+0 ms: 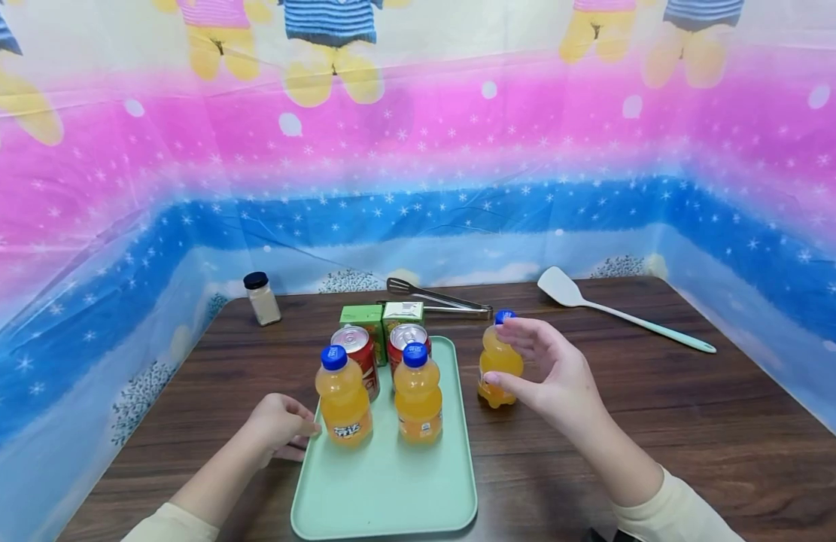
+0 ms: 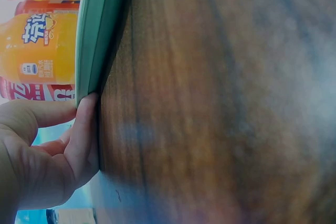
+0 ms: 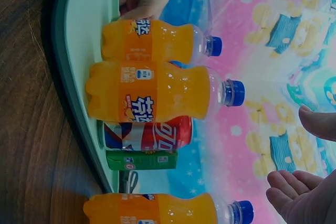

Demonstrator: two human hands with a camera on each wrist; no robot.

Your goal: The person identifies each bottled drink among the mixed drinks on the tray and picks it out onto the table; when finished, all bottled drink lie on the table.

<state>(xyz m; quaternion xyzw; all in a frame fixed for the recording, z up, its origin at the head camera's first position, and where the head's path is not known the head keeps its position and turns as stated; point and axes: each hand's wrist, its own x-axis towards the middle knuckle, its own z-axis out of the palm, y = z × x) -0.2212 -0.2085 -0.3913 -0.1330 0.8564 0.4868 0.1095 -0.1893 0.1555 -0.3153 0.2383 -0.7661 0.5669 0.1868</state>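
My left hand [image 1: 280, 427] pinches the left rim of a pale green tray [image 1: 390, 497], with thumb and finger meeting at the edge in the left wrist view. Two orange soda bottles [image 1: 418, 425] with blue caps stand upright on the tray. Behind them are two red soda cans [image 1: 353, 340], then two green drink cartons [image 1: 361, 314] at the far end. A third orange soda bottle [image 1: 500, 365] stands on the table right of the tray. Beside it, my right hand [image 1: 563, 384] is held with fingers spread from the thumb, apart from the bottle in the right wrist view.
At the back left stands a small jar [image 1: 264, 302] with a black lid. Metal tongs [image 1: 451, 302] lie behind the cartons. A white spatula [image 1: 614, 310] with a pale green handle lies at the back right of the wooden table [image 1: 594, 482]. Printed cloth surrounds the table.
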